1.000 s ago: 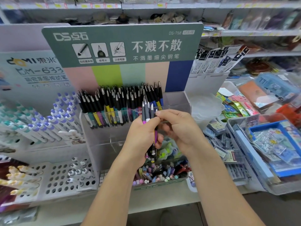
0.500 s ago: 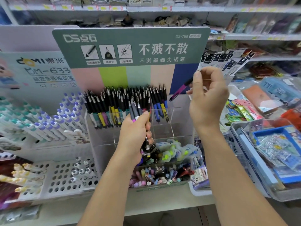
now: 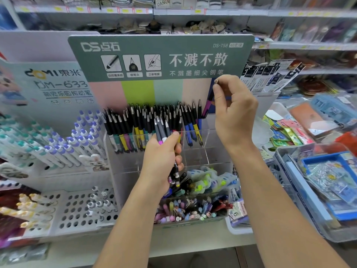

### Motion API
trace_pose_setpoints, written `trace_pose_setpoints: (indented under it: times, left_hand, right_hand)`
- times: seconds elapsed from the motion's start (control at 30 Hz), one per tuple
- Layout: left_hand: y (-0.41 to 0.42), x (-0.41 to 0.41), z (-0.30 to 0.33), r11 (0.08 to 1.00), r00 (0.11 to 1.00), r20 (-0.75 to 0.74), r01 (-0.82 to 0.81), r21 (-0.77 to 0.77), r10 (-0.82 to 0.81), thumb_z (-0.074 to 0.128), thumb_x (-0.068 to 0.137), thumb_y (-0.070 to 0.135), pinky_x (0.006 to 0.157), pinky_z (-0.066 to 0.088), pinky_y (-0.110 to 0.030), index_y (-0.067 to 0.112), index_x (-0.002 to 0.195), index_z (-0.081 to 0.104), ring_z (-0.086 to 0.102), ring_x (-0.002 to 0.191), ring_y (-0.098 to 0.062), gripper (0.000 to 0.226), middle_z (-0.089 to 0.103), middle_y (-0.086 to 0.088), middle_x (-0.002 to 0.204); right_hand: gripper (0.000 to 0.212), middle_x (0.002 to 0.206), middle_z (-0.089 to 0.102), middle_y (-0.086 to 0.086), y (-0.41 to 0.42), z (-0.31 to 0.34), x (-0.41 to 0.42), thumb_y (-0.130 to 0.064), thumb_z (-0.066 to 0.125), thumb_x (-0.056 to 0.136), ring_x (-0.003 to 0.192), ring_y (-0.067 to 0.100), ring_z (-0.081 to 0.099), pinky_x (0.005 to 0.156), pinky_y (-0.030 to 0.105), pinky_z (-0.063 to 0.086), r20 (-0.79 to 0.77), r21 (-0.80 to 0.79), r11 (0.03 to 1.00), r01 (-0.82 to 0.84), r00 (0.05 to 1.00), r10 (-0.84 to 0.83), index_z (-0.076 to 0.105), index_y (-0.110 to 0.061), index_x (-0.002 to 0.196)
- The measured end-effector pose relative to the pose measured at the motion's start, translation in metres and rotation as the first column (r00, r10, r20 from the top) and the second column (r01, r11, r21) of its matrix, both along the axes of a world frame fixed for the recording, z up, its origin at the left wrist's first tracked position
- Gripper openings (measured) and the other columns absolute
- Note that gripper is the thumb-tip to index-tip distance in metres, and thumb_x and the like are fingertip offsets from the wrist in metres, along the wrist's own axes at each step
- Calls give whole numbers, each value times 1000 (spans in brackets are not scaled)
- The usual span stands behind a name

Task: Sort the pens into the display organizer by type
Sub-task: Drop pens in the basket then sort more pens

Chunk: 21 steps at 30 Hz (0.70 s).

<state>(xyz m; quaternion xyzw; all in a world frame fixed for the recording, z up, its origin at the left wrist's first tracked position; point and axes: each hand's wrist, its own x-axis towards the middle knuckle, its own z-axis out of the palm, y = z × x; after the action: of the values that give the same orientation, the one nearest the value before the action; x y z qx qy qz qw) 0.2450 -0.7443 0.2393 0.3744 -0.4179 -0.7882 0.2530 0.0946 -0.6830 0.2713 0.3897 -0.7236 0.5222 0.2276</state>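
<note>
Shop shelf, clear organizer [image 3: 204, 136]: left hand [image 3: 161, 157] in front, grip wrapped round pen bundle [image 3: 161, 130]; right hand [image 3: 234, 115] pinches purple pen [image 3: 208, 105] above its right end.

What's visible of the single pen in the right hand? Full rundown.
The purple pen has a black grip section, a purple barrel and a small metallic tip at the upper end. It hangs steeply tilted, tip up, pinched near the top by the right hand, above the clear organizer's rightmost back compartment. Its lower end sits beside the blue-barrelled pens; contact is unclear.
</note>
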Motion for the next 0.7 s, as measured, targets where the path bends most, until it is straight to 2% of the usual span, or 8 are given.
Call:
trace_pose_setpoints:
  times: [0.1, 0.2, 0.33, 0.43, 0.53, 0.6, 0.7]
  left_hand:
    - [1, -2, -1, 1000, 1000, 18, 17, -11, -16, 57, 102, 20, 35, 34, -21, 4, 153, 24, 38, 40, -9, 62, 50, 1, 57]
    - [2, -4, 1, 999, 999, 32, 30, -30, -29, 58, 102, 20, 35, 35, -22, -3, 150, 28, 38, 41, -10, 61, 51, 1, 59]
    - [5, -4, 4, 996, 997, 41, 71, -52, -69, 57, 102, 21, 36, 35, -23, 2, 127, 47, 38, 43, -10, 32, 50, 1, 60]
    - [7, -7, 5, 995, 997, 35, 73, -65, -71, 57, 103, 20, 36, 34, -22, 0, 138, 42, 38, 43, -10, 43, 51, 2, 60]
    - [9, -10, 4, 994, 996, 48, 76, -77, -72, 57, 102, 19, 36, 34, -22, 1, 147, 35, 38, 42, -10, 54, 52, 2, 59]
    - [11, -10, 5, 992, 994, 62, 90, -84, -85, 57, 102, 19, 36, 34, -22, 0, 135, 45, 38, 42, -10, 39, 51, 2, 59]
    - [13, -10, 8, 992, 993, 65, 99, -82, -93, 57, 102, 19, 37, 34, -23, 9, 112, 51, 38, 43, -11, 15, 51, 2, 59]
  right_hand:
    - [11, 86, 66, 1, -2, -1, -1, -13, 57, 100, 75, 20, 61, 68, 41, 54, 27, 3, 1000, -9, 1000, 9, 67, -7, 100]
    - [11, 84, 68, -1, -4, 1, -4, -15, 58, 100, 74, 20, 65, 69, 43, 56, 87, -16, 1000, -7, 996, 8, 67, -10, 100]
    - [10, 77, 65, -13, -3, 5, -9, -16, 60, 99, 69, 9, 65, 69, 41, 59, 188, -47, 999, 11, 982, -2, 69, -12, 99]
    - [10, 78, 65, -13, -4, 6, -12, -15, 59, 98, 71, 8, 65, 70, 37, 58, 224, -26, 1000, -9, 974, 15, 69, -12, 98]
    - [10, 82, 68, -6, -8, 4, -11, -11, 59, 97, 73, 10, 64, 70, 26, 54, 209, 77, 994, -77, 976, 60, 69, -9, 99]
    - [12, 87, 70, -3, -12, -1, -9, -9, 60, 97, 76, 10, 62, 72, 20, 50, 208, 130, 986, -108, 975, 79, 71, -7, 102]
    - [13, 91, 74, 4, -14, -13, -13, -9, 64, 94, 81, 18, 65, 77, 29, 53, 190, 212, 974, -84, 981, 43, 75, -8, 101]
